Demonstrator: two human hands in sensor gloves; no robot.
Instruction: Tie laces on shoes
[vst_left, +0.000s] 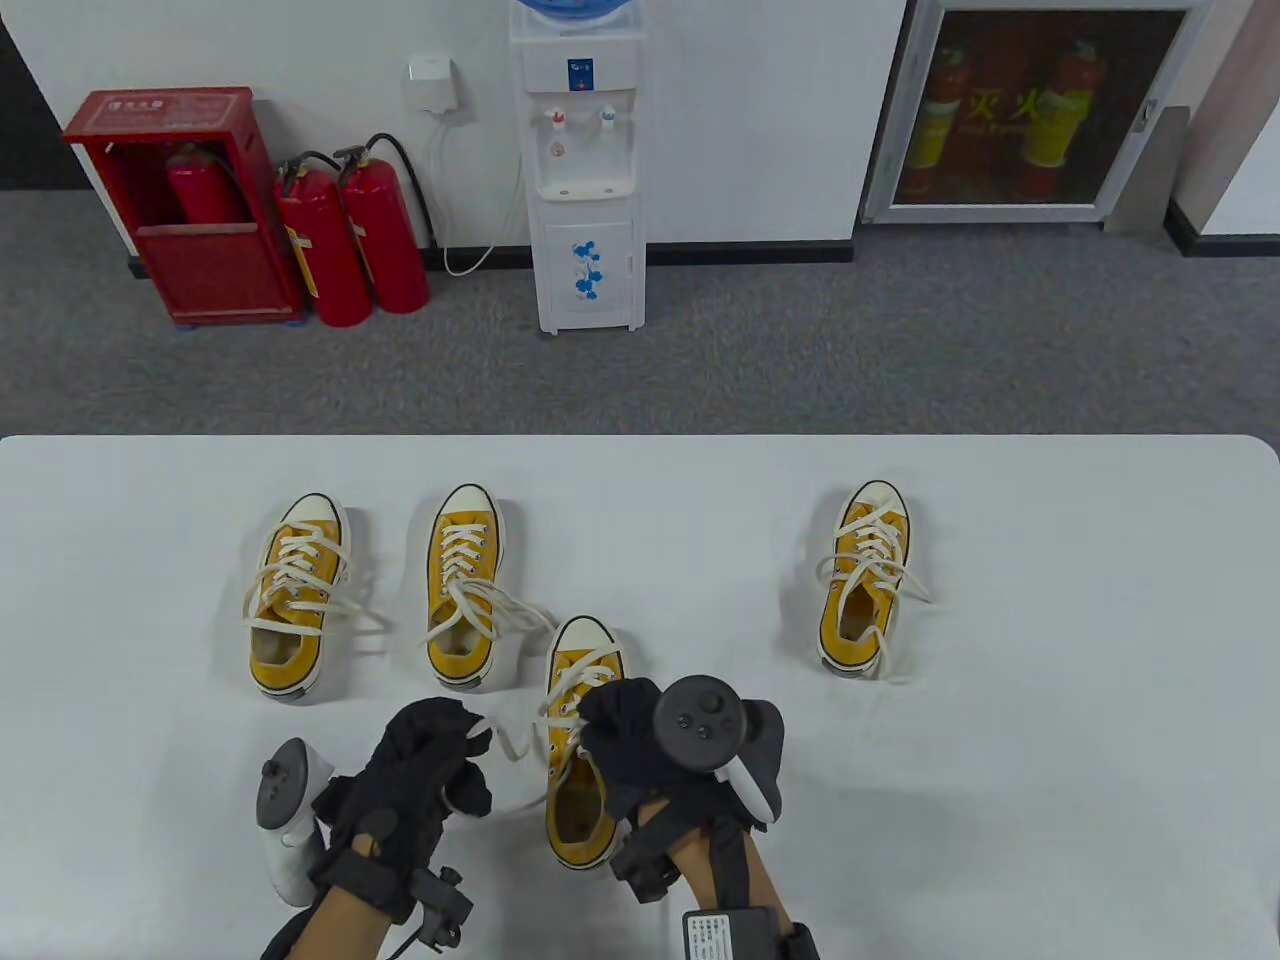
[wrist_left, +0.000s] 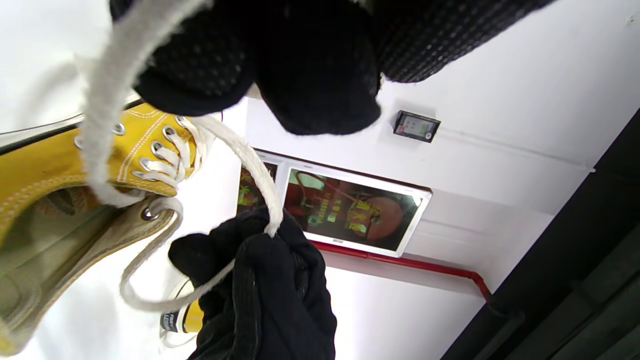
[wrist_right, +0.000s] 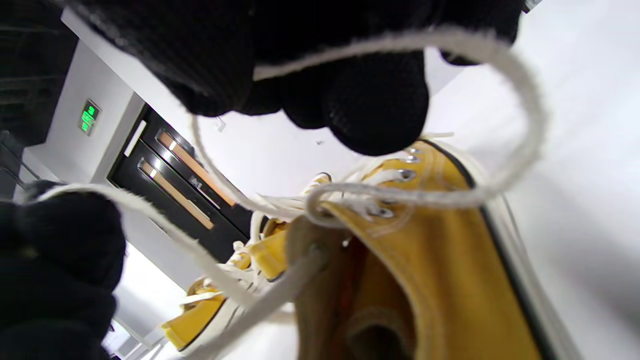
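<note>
A yellow canvas sneaker with white laces lies near the table's front, toe pointing away. My left hand sits just left of it and grips one white lace. My right hand is over the shoe's upper part and holds the other lace in a loop. In the left wrist view the lace runs from my left fingers down to the top eyelet, and my right hand pinches the other lace. The sneaker fills the right wrist view.
Three more yellow sneakers stand farther back: two at the left with loose laces, one at the right. The white table ends at its far edge near a water dispenser and fire extinguishers.
</note>
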